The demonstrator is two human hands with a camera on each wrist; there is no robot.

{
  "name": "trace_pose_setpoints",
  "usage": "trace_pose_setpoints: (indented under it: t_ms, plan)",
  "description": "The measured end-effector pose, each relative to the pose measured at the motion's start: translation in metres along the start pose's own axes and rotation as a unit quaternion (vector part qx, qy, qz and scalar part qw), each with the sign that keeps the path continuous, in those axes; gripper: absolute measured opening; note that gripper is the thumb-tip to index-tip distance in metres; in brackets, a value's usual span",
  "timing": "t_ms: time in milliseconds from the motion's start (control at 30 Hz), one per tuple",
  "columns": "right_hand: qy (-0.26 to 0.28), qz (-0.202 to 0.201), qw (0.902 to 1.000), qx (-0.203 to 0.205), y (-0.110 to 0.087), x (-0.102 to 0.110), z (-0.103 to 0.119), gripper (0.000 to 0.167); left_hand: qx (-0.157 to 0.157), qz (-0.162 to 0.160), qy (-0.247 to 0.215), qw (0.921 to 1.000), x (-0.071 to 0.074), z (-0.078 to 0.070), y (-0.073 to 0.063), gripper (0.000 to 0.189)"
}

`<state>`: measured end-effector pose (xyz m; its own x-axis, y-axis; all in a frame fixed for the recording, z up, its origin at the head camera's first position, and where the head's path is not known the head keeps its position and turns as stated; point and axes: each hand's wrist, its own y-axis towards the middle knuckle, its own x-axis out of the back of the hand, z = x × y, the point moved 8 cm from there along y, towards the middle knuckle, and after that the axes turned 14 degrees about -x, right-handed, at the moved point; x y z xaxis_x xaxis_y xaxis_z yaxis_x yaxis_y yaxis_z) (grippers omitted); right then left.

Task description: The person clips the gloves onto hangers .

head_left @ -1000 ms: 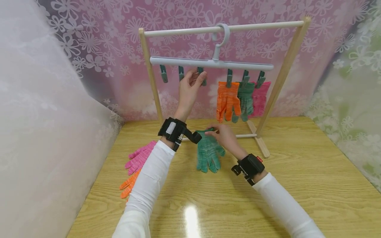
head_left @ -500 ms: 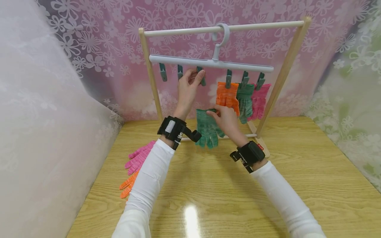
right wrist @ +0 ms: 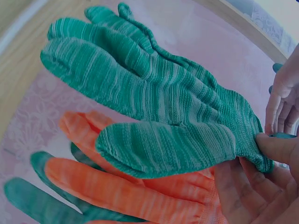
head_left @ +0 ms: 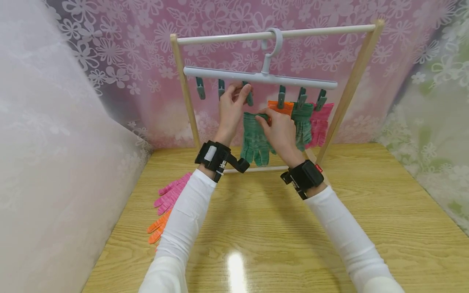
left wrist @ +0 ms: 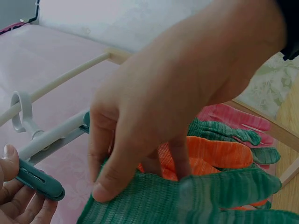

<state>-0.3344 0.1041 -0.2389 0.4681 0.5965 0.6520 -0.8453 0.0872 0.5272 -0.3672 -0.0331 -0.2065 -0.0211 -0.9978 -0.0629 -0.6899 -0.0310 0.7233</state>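
With thumb and fingers my left hand pinches a dark green clip under the hanger bar. Just below and to the right, my right hand pinches the cuff of a green striped glove, whose fingers hang down. In the right wrist view the glove spreads across the picture, its cuff between thumb and fingers. The clip shows close to the glove cuff in the left wrist view, apart from it. Behind my right hand an orange glove hangs from another clip, partly hidden.
Farther right a second green glove and a pink glove hang from clips. Two bare clips hang at the left. The hanger hooks over the wooden rack's rod. Another pink glove and an orange glove lie on the table.
My right hand has raised the green glove from the table up to just below the clip. My left hand has stayed on the clip, nearly still.
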Motion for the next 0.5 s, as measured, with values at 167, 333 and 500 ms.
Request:
trace_pose_setpoints:
  t_ms: [167, 333, 500]
  plan:
    - [0.004, -0.006, 1.0000, -0.002, 0.005, 0.006, 0.006, 0.031, 0.005, -0.008, 0.001, 1.0000, -0.001, 0.002, 0.001, 0.029]
    - [0.006, -0.009, 0.9999, 0.000, 0.010, 0.010, 0.011, 0.030, 0.016, -0.018, 0.009, 0.9997, -0.001, 0.003, 0.001, 0.028]
    - [0.001, -0.015, 0.9999, -0.003, 0.016, 0.015, 0.014, 0.031, 0.024, -0.022, 0.038, 0.9988, 0.000, 0.004, 0.003, 0.029]
